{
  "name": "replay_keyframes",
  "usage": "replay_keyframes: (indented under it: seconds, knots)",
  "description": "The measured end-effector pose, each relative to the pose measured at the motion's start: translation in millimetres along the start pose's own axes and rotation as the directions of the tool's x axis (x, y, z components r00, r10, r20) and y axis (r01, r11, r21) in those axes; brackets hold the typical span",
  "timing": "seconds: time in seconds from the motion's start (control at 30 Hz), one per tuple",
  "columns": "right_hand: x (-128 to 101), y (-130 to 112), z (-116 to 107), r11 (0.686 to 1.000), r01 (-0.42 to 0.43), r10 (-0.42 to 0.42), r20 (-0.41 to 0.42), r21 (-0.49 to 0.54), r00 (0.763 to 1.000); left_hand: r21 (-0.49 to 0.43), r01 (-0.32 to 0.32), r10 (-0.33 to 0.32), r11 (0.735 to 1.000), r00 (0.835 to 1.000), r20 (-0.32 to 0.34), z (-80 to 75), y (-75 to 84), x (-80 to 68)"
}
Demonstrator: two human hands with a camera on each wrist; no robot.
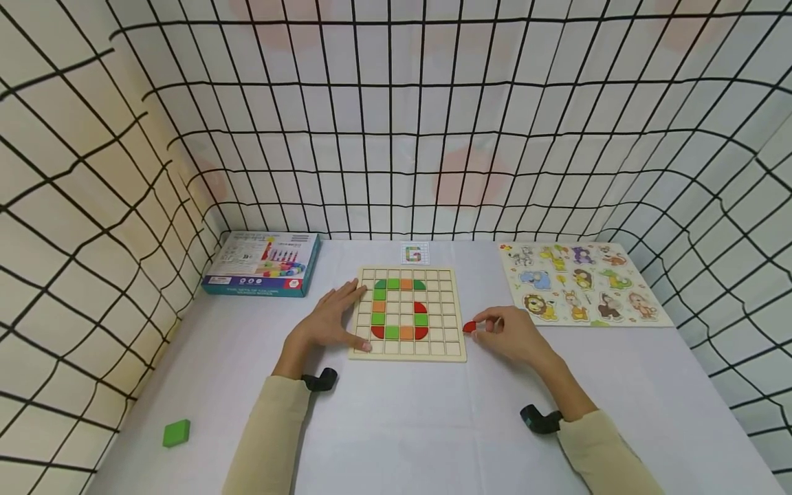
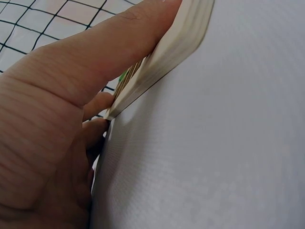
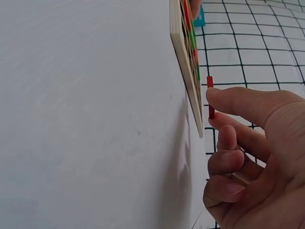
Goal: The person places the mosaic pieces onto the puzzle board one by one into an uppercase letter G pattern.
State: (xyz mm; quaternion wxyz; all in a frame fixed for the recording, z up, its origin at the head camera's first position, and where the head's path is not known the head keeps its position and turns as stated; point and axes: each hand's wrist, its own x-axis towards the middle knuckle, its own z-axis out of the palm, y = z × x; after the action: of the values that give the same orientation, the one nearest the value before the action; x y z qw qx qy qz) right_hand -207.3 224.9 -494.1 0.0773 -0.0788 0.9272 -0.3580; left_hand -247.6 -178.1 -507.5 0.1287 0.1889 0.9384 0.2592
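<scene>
- Right hand point(image 1: 510, 332): thumb and forefinger pinch a small red piece point(image 1: 469, 326), held just off the right edge of the wooden grid board point(image 1: 452, 350).
- Left hand point(image 1: 334, 317): fingers straight, resting flat on the board's left edge, thumb along its near corner.
- Board: lies on the white counter point(image 1: 402, 426); green, orange and red tiles form a letter G.
- Surroundings: animal puzzle point(image 1: 581, 282) to the right, boxed toy point(image 1: 262, 263) to the left, loose green block point(image 1: 177, 433) near the counter's front-left corner.

Open table point(image 1: 402, 419) before board point(image 1: 454, 344); box point(image 1: 262, 265), animal puzzle point(image 1: 581, 283) flank.
</scene>
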Motion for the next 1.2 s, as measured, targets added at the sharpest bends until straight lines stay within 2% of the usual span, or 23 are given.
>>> replay_keyframes:
  seconds: [0.33, 0.53, 0.93, 1.2]
  knots:
    - [23, -13, 7, 0.998, 0.056, -0.055, -0.041, 0.025, 0.998, 0.010, -0.012, 0.012, 1.000, 1.000, -0.005, -0.3, 0.5, 1.3]
    - [35, -29, 17, 0.996, 0.071, -0.069, -0.025, 0.054, 0.997, 0.014, -0.031, 0.031, 0.999, 1.000, -0.001, -0.3, -0.4, 1.5]
    - [59, -43, 41, 0.978, 0.136, -0.133, -0.028, 0.159, 0.991, 0.011, -0.010, 0.010, 1.000, 1.000, 0.009, -3.0, -2.1, 1.7]
    - [68, -54, 57, 0.976, 0.147, -0.143, -0.036, 0.160, 0.989, 0.015, -0.017, 0.017, 1.000, 1.000, 0.006, -0.7, -1.8, 2.8]
